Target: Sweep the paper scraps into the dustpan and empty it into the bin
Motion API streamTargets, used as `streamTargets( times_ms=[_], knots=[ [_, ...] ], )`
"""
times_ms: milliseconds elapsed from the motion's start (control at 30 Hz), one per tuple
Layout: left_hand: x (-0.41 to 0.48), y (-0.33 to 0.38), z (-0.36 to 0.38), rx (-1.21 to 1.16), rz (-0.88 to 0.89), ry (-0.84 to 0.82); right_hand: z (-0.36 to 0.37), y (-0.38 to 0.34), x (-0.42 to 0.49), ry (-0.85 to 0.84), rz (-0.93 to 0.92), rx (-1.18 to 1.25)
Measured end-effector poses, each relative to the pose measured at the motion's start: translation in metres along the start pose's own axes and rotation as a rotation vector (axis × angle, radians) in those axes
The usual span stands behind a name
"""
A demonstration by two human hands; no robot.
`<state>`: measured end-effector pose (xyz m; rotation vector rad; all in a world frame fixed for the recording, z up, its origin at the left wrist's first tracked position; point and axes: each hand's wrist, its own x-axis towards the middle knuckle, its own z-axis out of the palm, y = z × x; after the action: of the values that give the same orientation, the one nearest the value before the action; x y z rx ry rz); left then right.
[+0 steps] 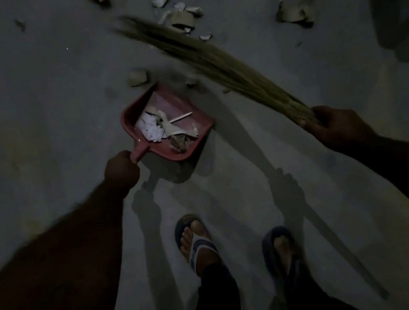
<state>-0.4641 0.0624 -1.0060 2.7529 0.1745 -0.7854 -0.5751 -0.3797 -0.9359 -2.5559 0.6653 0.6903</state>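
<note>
The left hand (121, 169) grips the handle of the one red dustpan (175, 97), which holds a heap of white and brown paper scraps (159, 129). The right hand (338, 125) clasps the single grass broom (209, 57), its bristles blurred beyond the pan's mouth. Two loose scraps (137, 77) lie just past the lip. Farther pieces (296, 13) are scattered on the grey floor (57, 111), too dim to count. Two sandalled feet (198, 241) stand near.

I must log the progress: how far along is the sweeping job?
Done: some paper scraps lie in the red dustpan, which the left hand holds by its handle. In hand: the right hand grips the broom. Left: scraps on the floor beyond the dustpan, then emptying it.
</note>
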Motion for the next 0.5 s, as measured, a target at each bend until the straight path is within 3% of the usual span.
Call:
streamTargets(
  times_ms=[200,333,500],
  knots=[
    [-0.005,-0.004,0.022,0.011,-0.062,-0.027,0.014,-0.023,0.043,-0.192,0.125,-0.026],
    [-0.012,0.009,0.04,-0.021,-0.064,-0.017,0.034,-0.015,0.023,-0.393,0.062,-0.073],
    [-0.026,0.023,0.05,-0.101,-0.104,0.012,0.04,0.021,-0.003,-0.318,-0.126,-0.064]
  ],
)
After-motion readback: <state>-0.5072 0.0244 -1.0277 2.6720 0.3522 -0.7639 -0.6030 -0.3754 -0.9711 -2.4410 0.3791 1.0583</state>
